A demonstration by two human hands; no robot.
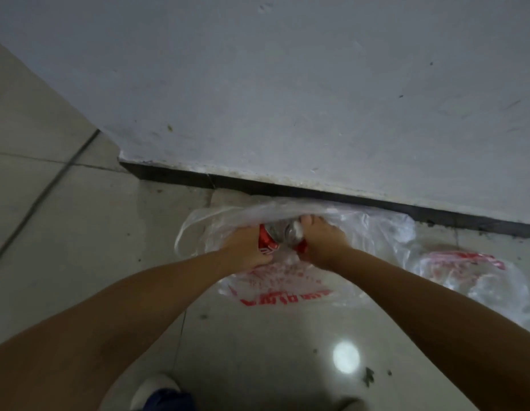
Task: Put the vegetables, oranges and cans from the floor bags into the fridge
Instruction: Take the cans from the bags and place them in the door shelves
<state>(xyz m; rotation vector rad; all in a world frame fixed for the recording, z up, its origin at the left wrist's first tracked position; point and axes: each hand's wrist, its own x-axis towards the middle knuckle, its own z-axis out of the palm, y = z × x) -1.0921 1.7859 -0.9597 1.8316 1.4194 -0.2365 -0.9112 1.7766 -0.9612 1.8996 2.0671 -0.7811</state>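
Against the foot of the wall (317,84), on the tiled floor (79,247), lay a clear plastic bag (287,289) with red lettering, its mouth turned toward the dark skirting. From the head camera, both bare forearms reached down into that mouth. The left hand (246,247) was curled round a red can (265,240), whose silver top showed just beside the thumb. The right hand (323,244) was curled too, gripping the can or the film bunched over it; which of the two could not be told through the blur. The hands sat close together, nearly touching, with the can between them. A second clear bag (471,271) with red print lay flattened just to the right, near the wall; no contents could be made out in it. A light shoe (154,390) showed at the bottom edge.

The step in hand appeared to be drawing a can out of the first bag. The fridge was not in view, so the next move would likely call for freeing the can from the clinging film, lifting it clear, and turning away from the wall to carry it off.
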